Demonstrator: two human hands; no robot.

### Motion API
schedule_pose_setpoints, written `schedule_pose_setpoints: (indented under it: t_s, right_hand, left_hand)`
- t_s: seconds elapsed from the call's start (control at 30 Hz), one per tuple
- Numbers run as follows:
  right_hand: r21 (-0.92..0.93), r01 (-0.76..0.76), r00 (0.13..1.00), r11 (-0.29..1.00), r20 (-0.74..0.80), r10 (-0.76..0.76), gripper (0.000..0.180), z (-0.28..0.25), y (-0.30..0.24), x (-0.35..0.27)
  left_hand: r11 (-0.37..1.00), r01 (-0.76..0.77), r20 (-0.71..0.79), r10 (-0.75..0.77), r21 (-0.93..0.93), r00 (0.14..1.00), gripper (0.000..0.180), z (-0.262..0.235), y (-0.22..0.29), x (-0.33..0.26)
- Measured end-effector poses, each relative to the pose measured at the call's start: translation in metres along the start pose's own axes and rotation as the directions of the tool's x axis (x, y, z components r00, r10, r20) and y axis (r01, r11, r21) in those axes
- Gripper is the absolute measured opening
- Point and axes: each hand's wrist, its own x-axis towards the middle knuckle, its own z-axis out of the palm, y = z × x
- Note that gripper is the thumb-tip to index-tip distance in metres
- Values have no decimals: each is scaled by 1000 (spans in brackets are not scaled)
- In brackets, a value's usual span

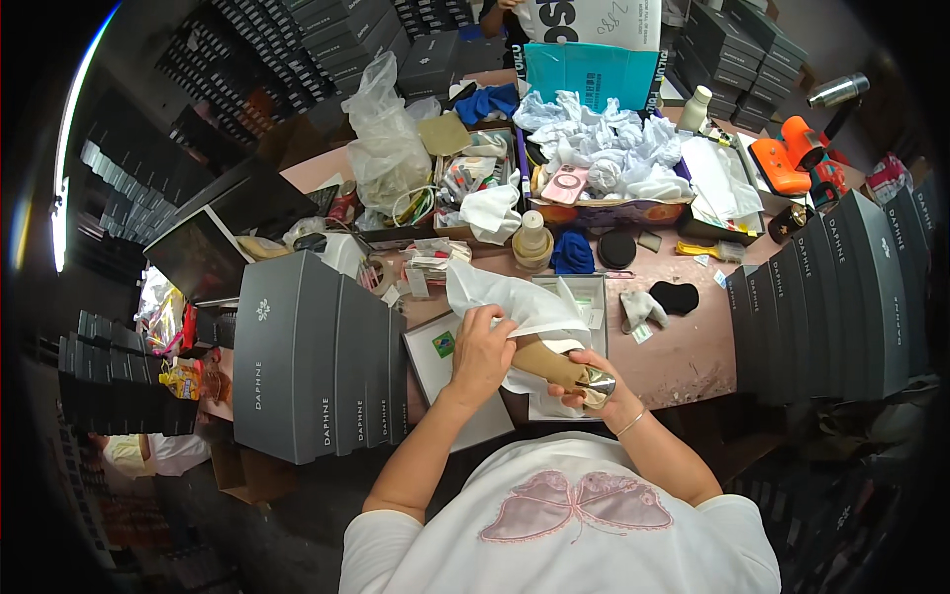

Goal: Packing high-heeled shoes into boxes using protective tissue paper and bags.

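My left hand (482,348) grips a sheet of white tissue paper (515,302) bunched over a tan shoe (550,363). My right hand (591,388) holds the shoe's near end, where a shiny gold part (598,384) shows between the fingers. Both hands hover over an open grey shoe box (594,292) and its lid (435,361) lying flat on the pink table (683,361). The tissue covers most of the shoe.
Rows of grey shoe boxes stand on edge at the left (317,356) and right (841,297). Behind are a box of crumpled white paper (614,148), a clear plastic bag (381,139), a white bottle (532,238), blue cloths (572,252), a black sock (676,295) and an orange tool (787,153).
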Motion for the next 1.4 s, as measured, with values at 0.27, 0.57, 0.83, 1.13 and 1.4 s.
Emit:
schedule_pose_setpoints:
  t_s: [0.27,0.57,0.83,1.13,1.4]
  right_hand:
    - [89,184,983,979,-17,-183,38,6,0,-11]
    - [-654,418,762,630,-126,-636,43,47,13,-1]
    - [-640,543,625,543,-124,-771,50,34,-31,25]
    - [-812,410,720,415,9,-694,58,17,73,50]
    - [-390,304,953,869,104,-286,78,-3,2,-45]
  left_hand:
    - [955,-89,8,95,-281,995,41,-11,51,-7]
    - [698,-281,43,407,-659,912,52,34,121,-42]
    - [675,-305,173,544,-672,821,48,29,113,-43]
    - [-318,265,406,-558,-910,724,73,29,7,-59]
    - [797,376,380,-200,-473,903,83,-108,-9,-4]
